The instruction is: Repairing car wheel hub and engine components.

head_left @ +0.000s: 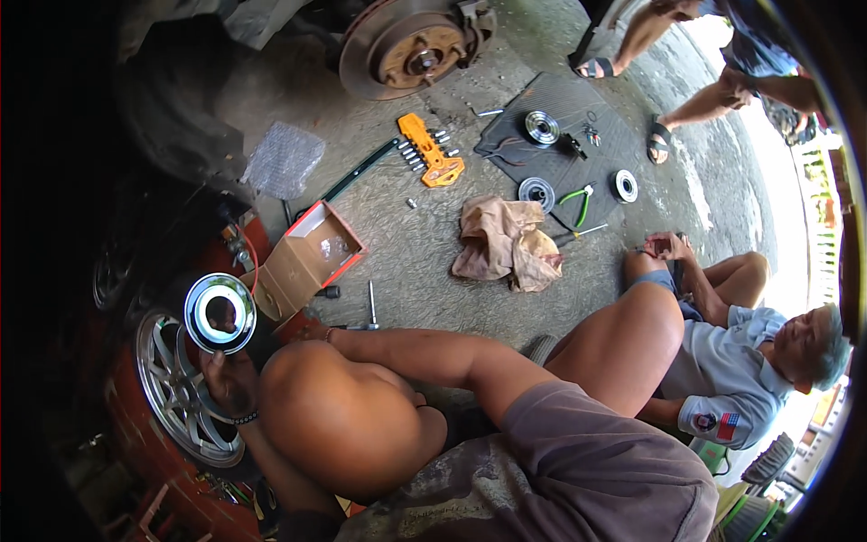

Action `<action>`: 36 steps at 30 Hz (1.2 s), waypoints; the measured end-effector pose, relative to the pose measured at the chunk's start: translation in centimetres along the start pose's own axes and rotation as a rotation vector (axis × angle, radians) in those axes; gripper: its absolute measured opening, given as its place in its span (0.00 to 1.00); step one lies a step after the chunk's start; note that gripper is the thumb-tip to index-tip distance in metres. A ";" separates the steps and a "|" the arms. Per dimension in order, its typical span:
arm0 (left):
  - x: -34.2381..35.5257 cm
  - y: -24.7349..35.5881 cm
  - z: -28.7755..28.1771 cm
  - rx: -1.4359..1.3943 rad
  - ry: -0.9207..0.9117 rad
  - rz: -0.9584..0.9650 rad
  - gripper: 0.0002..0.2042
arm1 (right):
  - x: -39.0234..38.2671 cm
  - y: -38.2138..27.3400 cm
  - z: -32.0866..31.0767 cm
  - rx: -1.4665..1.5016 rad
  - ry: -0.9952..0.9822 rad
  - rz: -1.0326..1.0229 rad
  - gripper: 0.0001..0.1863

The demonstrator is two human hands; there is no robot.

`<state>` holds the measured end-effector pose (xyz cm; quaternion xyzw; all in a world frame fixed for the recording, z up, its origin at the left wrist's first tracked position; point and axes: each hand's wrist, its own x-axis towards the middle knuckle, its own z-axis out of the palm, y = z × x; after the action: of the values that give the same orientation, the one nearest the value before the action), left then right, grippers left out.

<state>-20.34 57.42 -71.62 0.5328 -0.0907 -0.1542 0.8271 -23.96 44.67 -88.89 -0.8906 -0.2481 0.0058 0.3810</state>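
Note:
My left hand (pixel 228 381), with a beaded bracelet at the wrist, is closed on the lower edge of a shiny round metal pulley (pixel 199 318). The pulley is ring-shaped, its face turned up, with a dark opening in the middle. It is held up in front of a silver spoked wheel (pixel 172 384). My right arm reaches across my raised knee, and my right hand (pixel 307 331) is low beside the knee, near an opened cardboard box (pixel 307 248) with red edges. Its fingers are mostly hidden in shadow, so their grip is unclear.
A brake disc (pixel 361 59) stands at the top. An orange socket holder (pixel 423 149), a crumpled brown cloth (pixel 497 239) and bubble wrap (pixel 284 158) lie on the concrete. Metal rings and green-handled pliers (pixel 572 200) rest around a dark mat (pixel 555 104). A person (pixel 731 361) sits at right; another stands beyond.

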 end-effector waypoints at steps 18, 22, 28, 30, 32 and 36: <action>-1.3 7.1 4.3 -0.168 0.005 0.066 0.24 | -13.9 0.6 -30.7 -0.369 -0.297 0.015 0.27; 0.5 7.7 11.4 -0.202 -0.368 -0.047 0.27 | -30.8 5.9 -43.9 -0.452 -0.079 0.635 0.29; 0.8 6.7 21.5 -0.301 -0.559 -0.113 0.32 | -55.4 13.3 -47.5 -0.404 0.603 1.379 0.58; -0.5 6.2 23.3 -0.236 -0.649 -0.160 0.32 | -61.5 16.6 -44.8 -0.338 0.577 1.527 0.61; -1.9 4.5 24.7 -0.263 -0.602 -0.234 0.32 | -65.5 20.6 -41.8 -0.211 0.491 1.664 0.64; -3.7 2.6 26.2 -0.128 -0.410 -0.262 0.31 | -68.8 28.1 -37.1 -0.214 0.354 1.827 0.68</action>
<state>-31.59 37.36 -58.30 0.4442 -0.1765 -0.3704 0.7965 -64.63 -27.60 -93.97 -0.7586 0.6102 0.1445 0.1771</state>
